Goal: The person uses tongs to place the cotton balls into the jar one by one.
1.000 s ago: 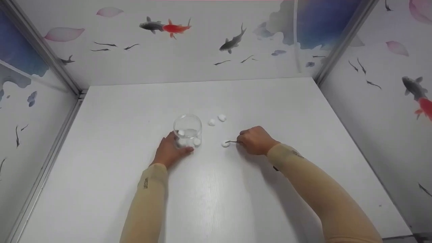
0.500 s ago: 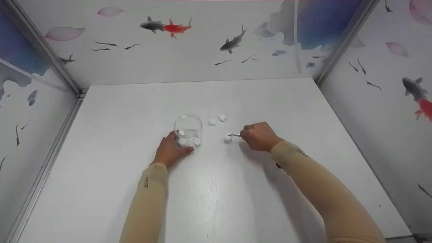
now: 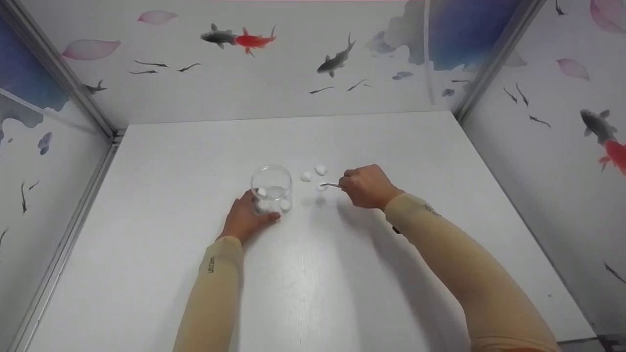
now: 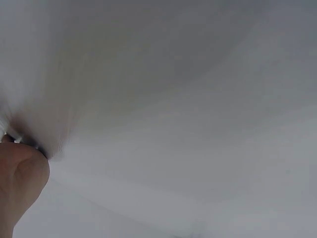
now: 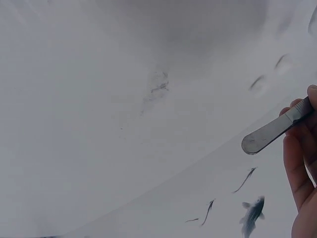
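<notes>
My left hand [image 3: 243,218] curls around the lower side of a clear, open-topped jar [image 3: 289,189], its thumb across the front. Several white cotton balls [image 3: 285,205] lie inside the jar. In the left wrist view only part of this hand [image 4: 24,173] shows, at the left edge. My right hand [image 3: 368,187] pinches metal tweezers [image 3: 333,185], whose tips hold a cotton ball [image 3: 321,187] above the tabletop, with a shadow below it. The tweezers' rounded back end [image 5: 265,136] shows in the right wrist view.
Two loose cotton balls, a nearer one [image 3: 306,176] and a farther one [image 3: 321,170], lie right of the jar on the white table [image 3: 303,293]. Panels printed with fish [image 3: 335,62] enclose the table at the back and both sides.
The right hand has raised the cotton ball off the table with the tweezers and moved it away from me, close to the two loose ones. The left hand and jar have stayed put.
</notes>
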The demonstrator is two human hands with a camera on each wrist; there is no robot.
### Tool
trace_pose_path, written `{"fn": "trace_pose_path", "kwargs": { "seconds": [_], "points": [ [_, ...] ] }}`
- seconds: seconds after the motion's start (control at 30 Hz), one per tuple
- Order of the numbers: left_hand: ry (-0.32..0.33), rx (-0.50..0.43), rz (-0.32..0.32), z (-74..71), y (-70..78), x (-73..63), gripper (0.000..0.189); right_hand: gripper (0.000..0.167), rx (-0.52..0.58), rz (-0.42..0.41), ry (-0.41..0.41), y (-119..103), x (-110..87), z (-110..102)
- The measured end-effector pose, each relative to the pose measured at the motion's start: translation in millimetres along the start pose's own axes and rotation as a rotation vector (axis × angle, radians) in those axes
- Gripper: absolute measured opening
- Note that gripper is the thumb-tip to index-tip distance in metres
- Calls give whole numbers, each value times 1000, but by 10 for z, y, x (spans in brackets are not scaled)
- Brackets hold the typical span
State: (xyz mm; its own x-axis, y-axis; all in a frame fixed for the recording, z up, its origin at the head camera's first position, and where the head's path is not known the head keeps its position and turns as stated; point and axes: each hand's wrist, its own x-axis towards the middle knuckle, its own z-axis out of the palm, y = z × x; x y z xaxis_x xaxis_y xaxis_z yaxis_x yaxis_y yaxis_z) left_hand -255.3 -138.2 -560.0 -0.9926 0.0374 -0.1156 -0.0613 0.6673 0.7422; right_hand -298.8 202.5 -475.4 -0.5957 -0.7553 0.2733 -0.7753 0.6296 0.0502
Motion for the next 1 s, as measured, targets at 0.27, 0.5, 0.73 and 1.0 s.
{"fn": "trace_pose_path", "kwargs": {
  "seconds": [0.27, 0.5, 0.73, 1.0],
  "points": [
    [1, 0, 5, 3, 0, 2, 105, 8, -14, -9, 27, -24, 130, -65],
    [-1, 0, 11, -7, 17, -10, 107, 7, -81, -53, 92, -108, 317, -150],
    [3, 7, -2, 1, 8, 2, 108, 9, -114, -65, 138, -279, 569, -238],
    [6, 4, -17, 6, 1, 21, 107, 10, -78, -83, 113, -461, 740, -188]
  ]
}}
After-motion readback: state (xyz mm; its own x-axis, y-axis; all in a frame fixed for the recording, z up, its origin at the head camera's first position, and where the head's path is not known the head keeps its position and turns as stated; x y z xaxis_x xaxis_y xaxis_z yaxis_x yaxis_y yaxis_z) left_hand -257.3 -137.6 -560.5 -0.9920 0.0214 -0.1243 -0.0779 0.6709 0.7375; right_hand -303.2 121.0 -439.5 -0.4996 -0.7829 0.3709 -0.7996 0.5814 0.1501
